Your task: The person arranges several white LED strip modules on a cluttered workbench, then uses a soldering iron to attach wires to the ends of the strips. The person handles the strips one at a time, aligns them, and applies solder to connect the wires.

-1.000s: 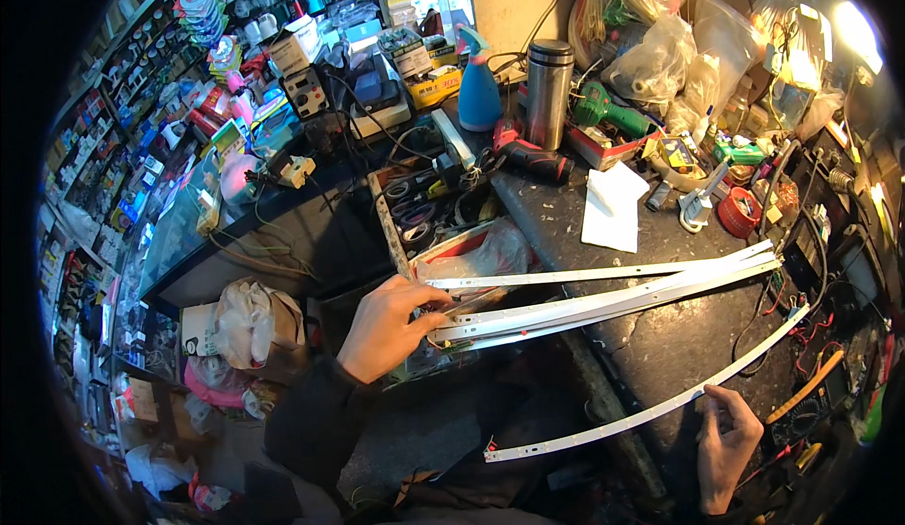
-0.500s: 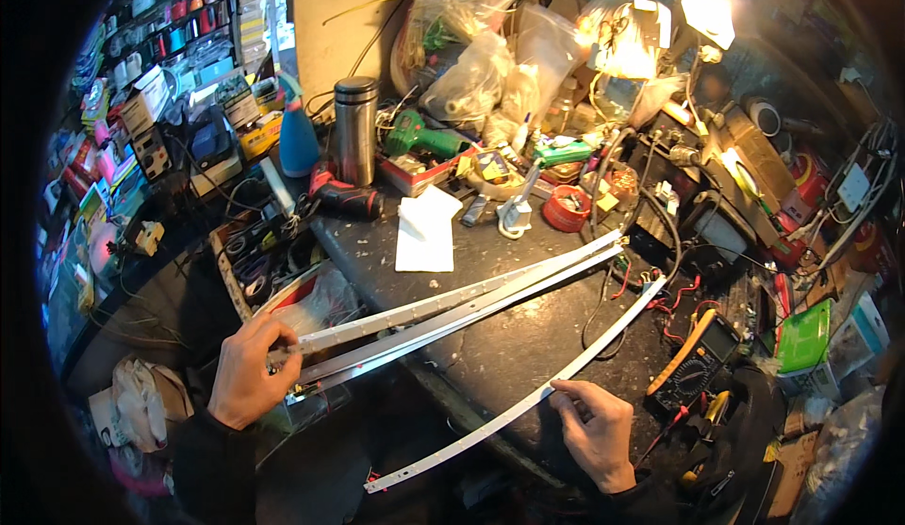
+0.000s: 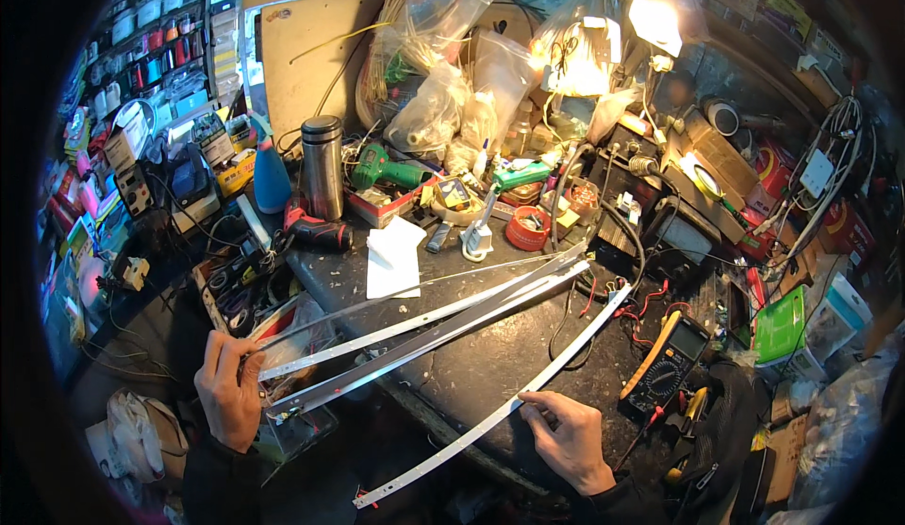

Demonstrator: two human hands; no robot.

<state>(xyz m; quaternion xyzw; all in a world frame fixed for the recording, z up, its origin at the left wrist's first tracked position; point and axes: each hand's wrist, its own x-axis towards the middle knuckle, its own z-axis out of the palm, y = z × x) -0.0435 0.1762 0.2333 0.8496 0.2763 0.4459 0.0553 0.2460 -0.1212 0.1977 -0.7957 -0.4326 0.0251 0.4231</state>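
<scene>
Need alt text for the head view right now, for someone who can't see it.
A person's left hand holds the near ends of a bundle of long white strips lying across a cluttered dark workbench, while the right hand pinches a separate single strip. A multimeter lies to the right, a steel flask behind.

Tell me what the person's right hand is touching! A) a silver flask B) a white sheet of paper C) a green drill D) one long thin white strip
D: the right hand pinches one long thin white strip that runs across the dark workbench, while the silver flask, the green drill and the white sheet of paper lie farther back, away from it.
</scene>
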